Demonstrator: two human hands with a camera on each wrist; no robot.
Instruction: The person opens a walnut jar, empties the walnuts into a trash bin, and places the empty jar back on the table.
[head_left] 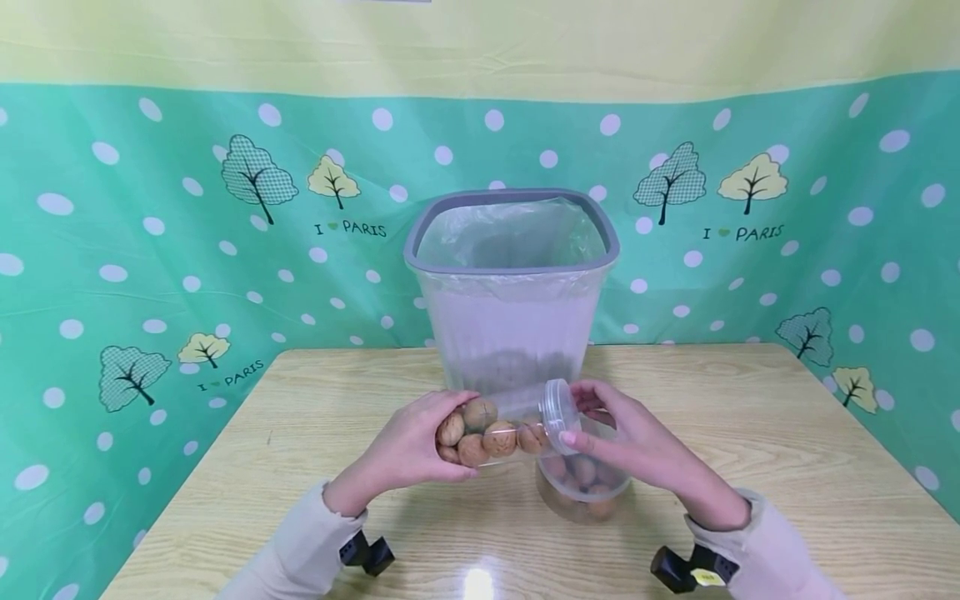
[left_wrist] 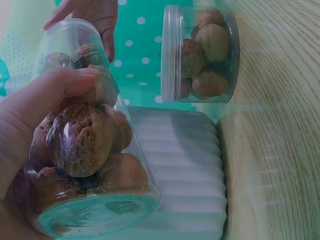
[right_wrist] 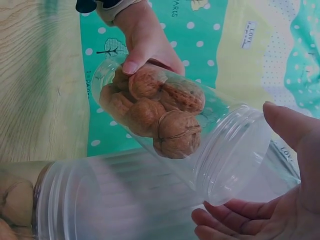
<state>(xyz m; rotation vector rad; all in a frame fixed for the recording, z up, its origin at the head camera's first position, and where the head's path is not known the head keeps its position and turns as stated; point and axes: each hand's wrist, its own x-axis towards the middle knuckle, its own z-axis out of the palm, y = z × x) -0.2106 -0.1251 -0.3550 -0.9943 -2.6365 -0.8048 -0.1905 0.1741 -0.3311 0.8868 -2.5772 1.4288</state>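
My left hand [head_left: 420,442] grips a clear plastic jar [head_left: 510,392] round its lower part, thumb across the wall in the left wrist view. Several walnuts [right_wrist: 177,132] lie inside the jar. It is tipped nearly level, base to the left and clear ridged lid [right_wrist: 235,157] to the right. My right hand [head_left: 633,433] spans that lid, with thumb and fingertips at opposite sides of its edge. Under the right hand, a shorter clear jar [head_left: 577,504] with a whitish lid [left_wrist: 171,52] stands on the table, also with walnuts in it. The right hand partly covers it in the head view.
A pale waste bin [head_left: 517,325] with a grey rim and a clear liner stands at the back of the wooden table [head_left: 337,375], just behind the held jar. A green and yellow patterned cloth [head_left: 285,275] hangs behind the table and along its sides.
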